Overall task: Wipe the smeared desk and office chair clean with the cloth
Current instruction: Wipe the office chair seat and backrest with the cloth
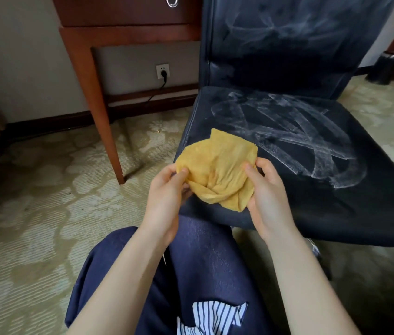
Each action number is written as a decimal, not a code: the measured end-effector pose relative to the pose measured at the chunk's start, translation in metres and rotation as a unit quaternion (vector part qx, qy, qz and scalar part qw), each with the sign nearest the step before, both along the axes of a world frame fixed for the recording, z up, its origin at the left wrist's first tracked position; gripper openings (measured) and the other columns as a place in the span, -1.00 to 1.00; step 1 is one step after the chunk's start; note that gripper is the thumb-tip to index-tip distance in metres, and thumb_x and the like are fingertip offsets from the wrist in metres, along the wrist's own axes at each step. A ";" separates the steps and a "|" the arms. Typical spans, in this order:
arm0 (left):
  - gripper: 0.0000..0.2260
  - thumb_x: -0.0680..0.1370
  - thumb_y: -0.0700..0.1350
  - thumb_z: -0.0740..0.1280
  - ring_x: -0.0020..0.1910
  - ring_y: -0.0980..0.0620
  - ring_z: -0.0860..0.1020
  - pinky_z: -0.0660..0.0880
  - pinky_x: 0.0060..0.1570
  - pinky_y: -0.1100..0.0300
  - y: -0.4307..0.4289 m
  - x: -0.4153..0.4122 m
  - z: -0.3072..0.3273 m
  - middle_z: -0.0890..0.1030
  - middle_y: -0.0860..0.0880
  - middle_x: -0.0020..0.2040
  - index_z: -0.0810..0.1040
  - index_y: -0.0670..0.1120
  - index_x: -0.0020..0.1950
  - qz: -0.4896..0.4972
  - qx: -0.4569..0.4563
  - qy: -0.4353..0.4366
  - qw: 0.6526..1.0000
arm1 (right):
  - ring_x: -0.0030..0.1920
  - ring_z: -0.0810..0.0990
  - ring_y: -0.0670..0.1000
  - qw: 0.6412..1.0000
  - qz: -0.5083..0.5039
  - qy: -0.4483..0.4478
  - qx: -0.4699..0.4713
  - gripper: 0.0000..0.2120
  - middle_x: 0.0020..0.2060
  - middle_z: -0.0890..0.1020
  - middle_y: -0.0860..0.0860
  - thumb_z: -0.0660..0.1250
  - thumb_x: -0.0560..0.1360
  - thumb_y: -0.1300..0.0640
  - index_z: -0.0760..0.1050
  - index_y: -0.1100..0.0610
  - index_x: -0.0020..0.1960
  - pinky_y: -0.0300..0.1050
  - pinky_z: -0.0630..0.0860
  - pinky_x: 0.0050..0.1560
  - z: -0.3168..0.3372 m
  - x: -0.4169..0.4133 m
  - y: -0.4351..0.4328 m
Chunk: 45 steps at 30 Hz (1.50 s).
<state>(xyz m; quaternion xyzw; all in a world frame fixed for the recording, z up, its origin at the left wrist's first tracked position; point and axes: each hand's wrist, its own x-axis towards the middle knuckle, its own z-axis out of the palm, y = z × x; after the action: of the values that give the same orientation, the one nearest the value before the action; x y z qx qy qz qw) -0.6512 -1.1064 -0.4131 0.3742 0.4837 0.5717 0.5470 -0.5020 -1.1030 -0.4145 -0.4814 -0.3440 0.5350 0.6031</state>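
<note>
Patterned carpet [46, 189] runs under the desk [99, 97] and the black chair [311, 165], whose seat and back carry white smears. Just above the seat's front edge, your left hand [167, 197] and right hand [268, 197] each grip the bunched yellow cloth [217, 170]. A plugged socket [162, 71] sits on the wall behind.

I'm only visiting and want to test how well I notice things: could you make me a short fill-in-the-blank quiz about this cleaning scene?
1. The left hand and right hand together hold a ____ cloth.
2. The black chair shows white smears on its seat and its ____.
3. A black plug sits in the wall socket beneath the wooden ____.

Missing words: yellow; backrest; desk.
</note>
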 end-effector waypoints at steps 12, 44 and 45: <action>-0.89 0.53 -0.10 0.24 -0.10 -0.09 0.47 0.40 0.04 0.00 0.006 0.012 0.027 0.52 -0.19 -0.14 0.49 -0.10 -0.04 -0.082 0.147 0.058 0.984 | 0.19 0.58 0.03 0.982 0.004 0.188 -0.004 -0.73 0.12 0.64 0.04 0.29 0.48 0.11 0.50 0.08 0.18 0.01 0.47 0.23 -0.008 0.010 -0.023; -0.25 0.37 -0.23 0.50 -0.26 0.15 0.56 0.48 -0.25 0.35 0.002 0.002 0.089 0.58 0.06 -0.25 0.16 -0.01 0.43 0.040 0.236 0.443 0.864 | 0.10 0.51 -0.23 0.844 -0.109 -0.447 0.276 -0.59 0.00 0.59 -0.21 0.46 0.40 0.23 0.55 -0.08 0.19 -0.33 0.35 0.24 0.060 0.044 -0.024; -0.27 0.37 -0.22 0.50 -0.27 0.15 0.55 0.46 -0.26 0.34 0.000 0.005 0.089 0.57 0.02 -0.27 0.17 -0.05 0.41 0.061 0.247 0.445 0.859 | 0.03 0.50 -0.18 0.820 -0.143 -0.476 0.283 -0.68 -0.07 0.57 -0.16 0.44 0.41 0.20 0.59 -0.03 0.13 -0.42 0.33 0.15 0.059 0.044 -0.025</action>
<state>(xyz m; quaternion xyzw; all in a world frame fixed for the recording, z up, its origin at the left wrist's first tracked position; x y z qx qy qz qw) -0.6462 -1.1060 -0.3242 0.6810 0.5404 0.4776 0.1272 -0.4577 -1.1283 -0.3557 -0.5278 -0.6519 0.0262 0.5439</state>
